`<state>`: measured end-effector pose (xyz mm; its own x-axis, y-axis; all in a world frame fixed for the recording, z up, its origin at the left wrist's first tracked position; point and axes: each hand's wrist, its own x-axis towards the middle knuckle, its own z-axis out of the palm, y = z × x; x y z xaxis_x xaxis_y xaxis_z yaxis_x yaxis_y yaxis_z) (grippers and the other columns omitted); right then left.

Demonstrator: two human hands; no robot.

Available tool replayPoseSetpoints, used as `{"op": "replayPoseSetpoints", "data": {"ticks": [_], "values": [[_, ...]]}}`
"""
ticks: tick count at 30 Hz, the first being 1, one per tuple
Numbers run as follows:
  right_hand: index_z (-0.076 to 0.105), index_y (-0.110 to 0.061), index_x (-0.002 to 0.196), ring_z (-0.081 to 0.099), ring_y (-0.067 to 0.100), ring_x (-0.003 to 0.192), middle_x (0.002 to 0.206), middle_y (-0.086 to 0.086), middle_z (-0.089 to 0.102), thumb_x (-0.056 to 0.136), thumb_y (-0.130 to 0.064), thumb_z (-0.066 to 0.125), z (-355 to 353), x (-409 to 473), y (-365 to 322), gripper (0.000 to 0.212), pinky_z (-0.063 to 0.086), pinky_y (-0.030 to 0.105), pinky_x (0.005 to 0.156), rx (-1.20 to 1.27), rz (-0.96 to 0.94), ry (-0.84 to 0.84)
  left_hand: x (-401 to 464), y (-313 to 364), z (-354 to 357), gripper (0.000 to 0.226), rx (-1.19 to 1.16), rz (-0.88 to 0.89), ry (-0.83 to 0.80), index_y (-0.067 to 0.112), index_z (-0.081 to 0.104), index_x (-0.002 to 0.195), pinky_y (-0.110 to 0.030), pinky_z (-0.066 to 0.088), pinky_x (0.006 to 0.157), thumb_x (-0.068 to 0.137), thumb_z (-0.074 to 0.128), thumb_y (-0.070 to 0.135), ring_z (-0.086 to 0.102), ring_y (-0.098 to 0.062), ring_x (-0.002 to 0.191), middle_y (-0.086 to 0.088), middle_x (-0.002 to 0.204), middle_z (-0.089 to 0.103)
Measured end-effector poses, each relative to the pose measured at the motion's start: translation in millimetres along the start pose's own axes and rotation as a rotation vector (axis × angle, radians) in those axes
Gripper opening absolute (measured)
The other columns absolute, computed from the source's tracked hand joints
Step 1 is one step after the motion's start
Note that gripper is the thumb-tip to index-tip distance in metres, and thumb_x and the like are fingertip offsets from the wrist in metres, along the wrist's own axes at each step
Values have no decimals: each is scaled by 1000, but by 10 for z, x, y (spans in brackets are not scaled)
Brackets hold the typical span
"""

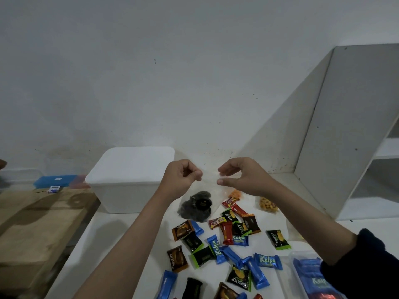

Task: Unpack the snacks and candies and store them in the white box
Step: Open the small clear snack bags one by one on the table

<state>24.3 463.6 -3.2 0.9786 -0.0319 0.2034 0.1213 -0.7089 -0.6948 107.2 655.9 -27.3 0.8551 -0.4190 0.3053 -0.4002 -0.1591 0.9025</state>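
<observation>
At the far left, a blue flat box [56, 180] lies on a wooden surface [32, 223], with a small white-and-blue packet [54, 189] just in front of it. Next comes the white box [131, 180], lid on, standing at the back of the white table [103, 244] against the wall. To its right both bare hands are raised above the tabletop, holding up a clear plastic bag [210, 180] between them — the left hand [181, 176] has its fingers curled in and pinches the bag's top edge on one side, while the right hand [239, 175] pinches the other side between thumb and fingertips. The bag hangs down toward the table, and dark round snacks [197, 207] sit at its bottom, just beside the white box. Below and to the right, wrapped candies are scattered loose on the table: brown, green and black Nextar packs [182, 230], blue Kalpa bars [267, 260], red Beng-Beng pieces [217, 222]. Further back sit a small orange snack [235, 194] and a little bag of nuts [267, 205]. At the lower right corner a clear tray [302, 277] holds more blue bars, partly hidden by a dark sleeve [371, 266]. A white shelf unit [345, 126] stands at the right.
</observation>
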Motion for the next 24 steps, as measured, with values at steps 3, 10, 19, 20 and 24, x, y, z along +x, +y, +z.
{"op": "replayPoseSetpoints", "data": {"ticks": [3, 10, 19, 20, 24], "values": [[70, -18, 97, 62, -2, 81, 86, -10, 68, 77, -34, 76, 47, 30, -53, 27, 46, 6, 67, -60, -41, -15, 3, 33, 54, 23, -51, 14, 8, 11, 64, 65, -27, 57, 72, 80, 68, -6, 67, -10, 61, 0, 62, 67], [69, -17, 78, 59, 2, 70, 72, -10, 65, 84, -17, 68, 146, 91, -69, 6, 50, 22, 71, -108, -98, -17, -20, 12, 88, 16, -214, -15, -61, 10, 66, 72, -22, 55, 69, 79, 68, -4, 68, -12, 66, -2, 70, 69], [73, -13, 74, 64, 16, 65, 68, 1, 70, 78, -19, 76, 230, 114, 64, 8, 52, 28, 65, -51, -86, -34, -18, -103, 95, 16, -99, -17, -214, 18, 69, 74, -19, 48, 69, 79, 72, 4, 57, -8, 69, 8, 69, 65], [74, -14, 75, 64, 15, 65, 69, 1, 70, 77, -20, 77, 246, 106, 61, 7, 50, 25, 64, -38, -75, -38, -8, -117, 115, 18, -41, -11, -200, 20, 67, 71, -17, 47, 67, 79, 72, 5, 55, -3, 66, 10, 67, 64], [73, -15, 75, 60, 3, 61, 70, -3, 70, 73, -25, 80, 291, 91, 59, 12, 47, 13, 58, 54, -9, -12, 7, -143, 156, 25, 134, -19, -113, 24, 60, 68, -14, 41, 62, 85, 66, 6, 51, 1, 59, 6, 68, 60]]}}
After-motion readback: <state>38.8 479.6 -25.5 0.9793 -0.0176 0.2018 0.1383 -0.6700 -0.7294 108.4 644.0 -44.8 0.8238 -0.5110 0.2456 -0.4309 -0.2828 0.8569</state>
